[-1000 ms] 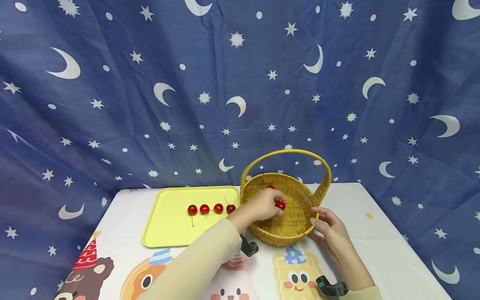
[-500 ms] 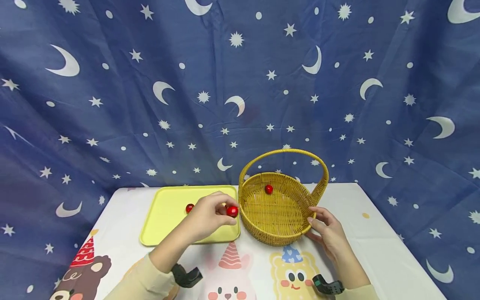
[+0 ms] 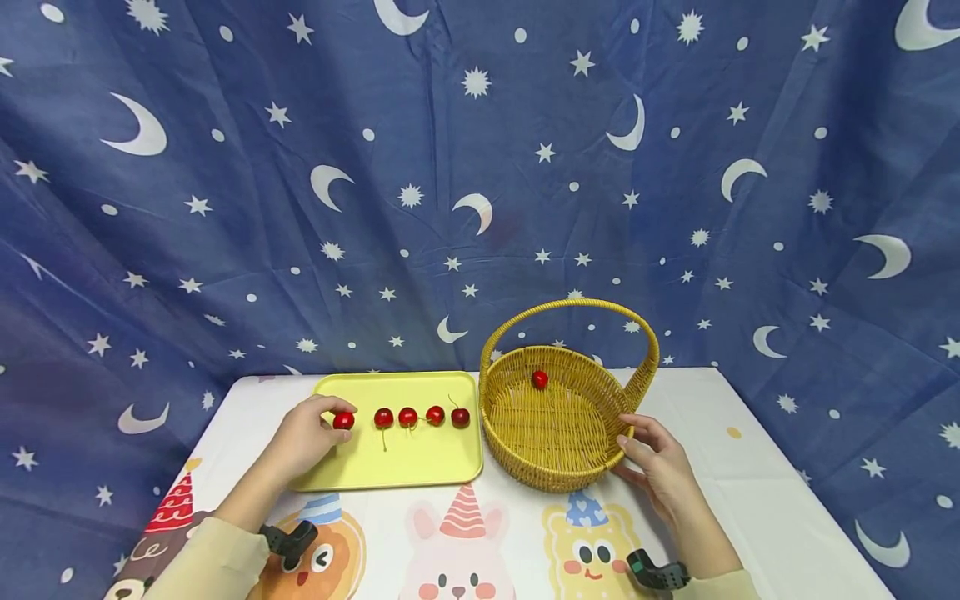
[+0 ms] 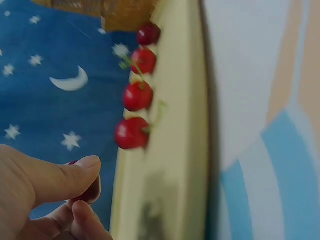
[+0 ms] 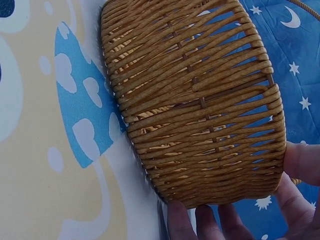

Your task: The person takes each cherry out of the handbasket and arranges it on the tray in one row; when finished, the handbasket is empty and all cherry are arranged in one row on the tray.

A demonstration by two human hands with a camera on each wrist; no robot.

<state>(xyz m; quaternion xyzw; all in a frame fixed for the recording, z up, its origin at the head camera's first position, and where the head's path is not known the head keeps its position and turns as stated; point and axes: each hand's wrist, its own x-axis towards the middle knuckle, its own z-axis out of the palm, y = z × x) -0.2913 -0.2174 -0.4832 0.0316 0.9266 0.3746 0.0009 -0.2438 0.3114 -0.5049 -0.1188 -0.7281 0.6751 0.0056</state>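
My left hand (image 3: 303, 437) pinches a red cherry (image 3: 343, 420) between thumb and fingers, over the left end of the yellow tray (image 3: 420, 462). In the left wrist view, the thumb and fingers partly hide that cherry (image 4: 92, 191). Several more cherries with thin stems lie in a row to its right, the nearest being a dark red cherry (image 3: 383, 418). My right hand (image 3: 660, 462) grips the right rim of a wicker basket (image 3: 555, 481), thumb at the rim and fingers against the outside, as the right wrist view shows. One cherry (image 3: 540, 379) sits inside the basket near the back.
The basket's tall arched handle (image 3: 573, 302) rises above its bowl, and its left side stands close to the tray. A white tablecloth (image 3: 750, 500) with cartoon animals covers the table. Behind hangs a blue curtain (image 3: 420, 275) with moons and stars.
My left hand has carried a cherry leftward out of the basket, across the tray to its left end. The right hand keeps its hold on the basket.
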